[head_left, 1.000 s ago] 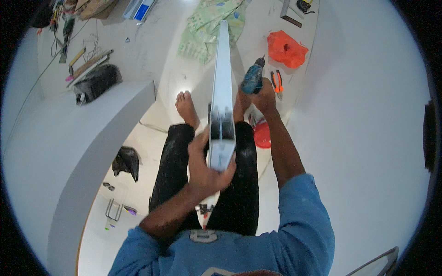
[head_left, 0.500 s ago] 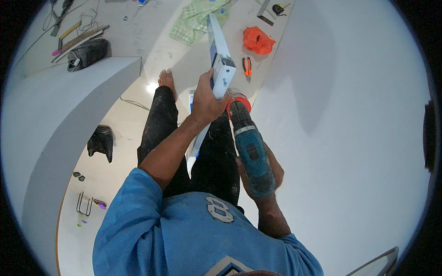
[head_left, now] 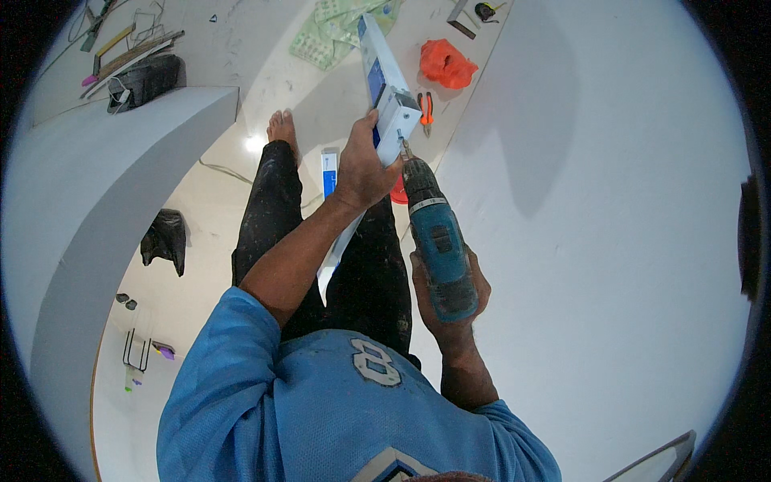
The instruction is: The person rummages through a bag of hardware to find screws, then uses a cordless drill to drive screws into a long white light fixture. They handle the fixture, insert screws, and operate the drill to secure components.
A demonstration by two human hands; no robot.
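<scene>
The left hand (head_left: 368, 165) has its fingers curled round the near end of a white box-section profile (head_left: 387, 64), thumb on the left side, while the right hand (head_left: 430, 318) is closed about the teal cordless drill (head_left: 446, 249); its trigger finger is hidden, so I cannot tell whether it is pressed. The profile is in front of the knees, its capped end toward the drill, whose bit is at a screw (head_left: 399, 135) standing out of that end; whether the two are seated together is too small to tell. The profile looks stiff and fairly light for its length, probably smooth enough to slip and easily scratched, so a grip close behind the cap should steady it best; the drill, likely the heavier, suits a full grip on its handle. Counted on the floor ahead: one pair of orange-handled pliers (head_left: 426, 112), one orange-red plastic bag (head_left: 446, 64), one tape measure (head_left: 485, 11), one metal square (head_left: 461, 22) and one green patterned cloth (head_left: 328, 40).
</scene>
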